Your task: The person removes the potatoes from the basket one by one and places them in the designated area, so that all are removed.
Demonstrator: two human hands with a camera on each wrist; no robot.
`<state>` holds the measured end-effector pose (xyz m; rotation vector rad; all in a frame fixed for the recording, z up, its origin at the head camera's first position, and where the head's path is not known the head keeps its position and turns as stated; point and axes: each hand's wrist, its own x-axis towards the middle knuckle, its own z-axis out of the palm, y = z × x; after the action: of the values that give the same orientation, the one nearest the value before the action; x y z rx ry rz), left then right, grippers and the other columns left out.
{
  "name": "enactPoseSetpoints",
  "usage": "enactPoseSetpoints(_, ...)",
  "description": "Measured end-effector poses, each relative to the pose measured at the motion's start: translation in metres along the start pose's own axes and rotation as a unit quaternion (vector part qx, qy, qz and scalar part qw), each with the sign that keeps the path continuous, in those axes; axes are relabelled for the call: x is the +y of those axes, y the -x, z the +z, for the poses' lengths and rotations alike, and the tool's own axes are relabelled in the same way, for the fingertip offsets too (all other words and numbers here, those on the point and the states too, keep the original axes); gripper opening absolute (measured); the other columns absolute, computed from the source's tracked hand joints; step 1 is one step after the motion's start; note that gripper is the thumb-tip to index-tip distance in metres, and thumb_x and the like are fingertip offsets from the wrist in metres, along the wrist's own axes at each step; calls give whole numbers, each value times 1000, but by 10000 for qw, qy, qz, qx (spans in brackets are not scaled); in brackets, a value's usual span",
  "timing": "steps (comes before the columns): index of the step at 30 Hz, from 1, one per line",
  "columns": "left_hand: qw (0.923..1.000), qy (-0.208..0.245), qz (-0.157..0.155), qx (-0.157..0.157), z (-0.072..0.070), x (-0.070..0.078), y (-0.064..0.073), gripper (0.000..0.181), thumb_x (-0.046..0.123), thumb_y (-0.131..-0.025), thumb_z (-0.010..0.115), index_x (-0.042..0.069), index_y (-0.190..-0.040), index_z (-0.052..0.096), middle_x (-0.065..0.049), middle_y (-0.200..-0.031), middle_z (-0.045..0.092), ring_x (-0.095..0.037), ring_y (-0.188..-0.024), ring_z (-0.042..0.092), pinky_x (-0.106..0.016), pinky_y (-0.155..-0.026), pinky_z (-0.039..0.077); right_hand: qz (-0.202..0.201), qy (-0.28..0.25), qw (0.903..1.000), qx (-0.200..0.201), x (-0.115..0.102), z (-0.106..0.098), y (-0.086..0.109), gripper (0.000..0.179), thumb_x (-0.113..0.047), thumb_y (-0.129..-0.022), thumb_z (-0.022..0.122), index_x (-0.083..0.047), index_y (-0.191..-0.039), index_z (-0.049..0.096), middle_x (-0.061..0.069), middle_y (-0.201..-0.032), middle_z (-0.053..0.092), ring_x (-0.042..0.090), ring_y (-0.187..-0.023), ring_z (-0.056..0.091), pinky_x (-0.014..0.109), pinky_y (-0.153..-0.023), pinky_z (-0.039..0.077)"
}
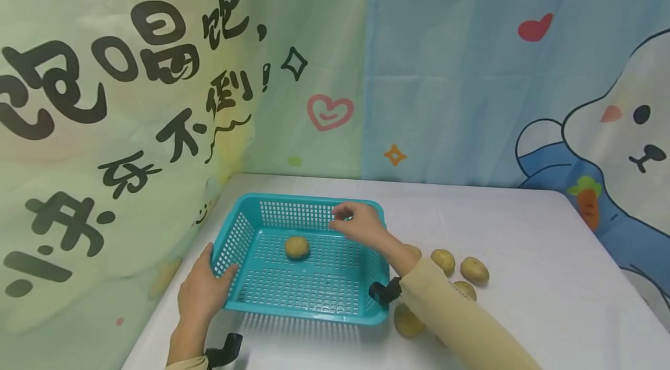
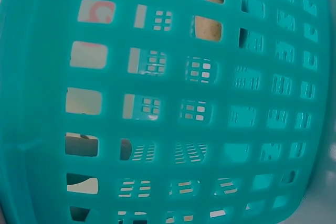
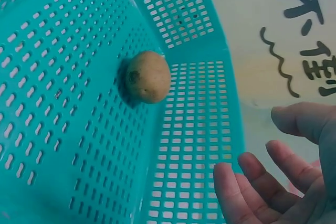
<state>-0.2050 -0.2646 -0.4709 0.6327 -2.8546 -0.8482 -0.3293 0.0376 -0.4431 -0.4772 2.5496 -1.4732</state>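
Observation:
A turquoise plastic basket [image 1: 306, 319] with slotted walls stands on the table. One potato [image 1: 297, 248] lies on its floor, toward the back; the right wrist view shows a dark spot on its skin. My left hand [image 1: 204, 288] grips the basket's left side, thumb over the rim and fingers along the outer wall. In the left wrist view that perforated wall [image 2: 173, 82] fills the picture. Above the basket's back right part hovers my right hand [image 1: 361, 223], fingers loosely bent and holding nothing. In the right wrist view its fingers [image 3: 262, 182] are spread apart beside the rim.
Several potatoes lie on the white table right of the basket, among them one potato [image 1: 474, 270] farthest right and another potato [image 1: 408, 321] near the basket's front corner, partly behind my right sleeve [image 1: 460, 317]. A printed curtain [image 1: 439, 96] hangs behind the table.

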Motion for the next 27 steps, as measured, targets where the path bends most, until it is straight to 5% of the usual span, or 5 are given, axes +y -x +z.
enactPoseSetpoints(7,10000,-61,-53,-32,2,3,0,79,32,-93,62,-4,-152,22,-33,-144,39,-52,-123,47,-64,-92,42,-119,865,9960,175,8,18,-16,29,-22,-89,69,-8,-114,69,4,-103,70,22,-97,64,38,-78,52)
enactPoseSetpoints(15,9999,-94,47,22,7,3,0,79,31,-93,62,-2,-153,23,-32,-143,42,-50,-121,50,-61,-88,45,182,611,9979,109,20,34,-25,29,-24,-90,70,-8,-114,68,5,-104,69,22,-99,63,42,-82,52)
enactPoseSetpoints(27,9995,-292,-5,80,0,-1,0,80,32,-93,63,-3,-152,22,-35,-138,45,-49,-114,54,-58,-84,47,-148,550,9960,-695,11,68,-39,47,-24,-87,73,-8,-129,60,13,-124,62,33,-115,58,48,-92,48)
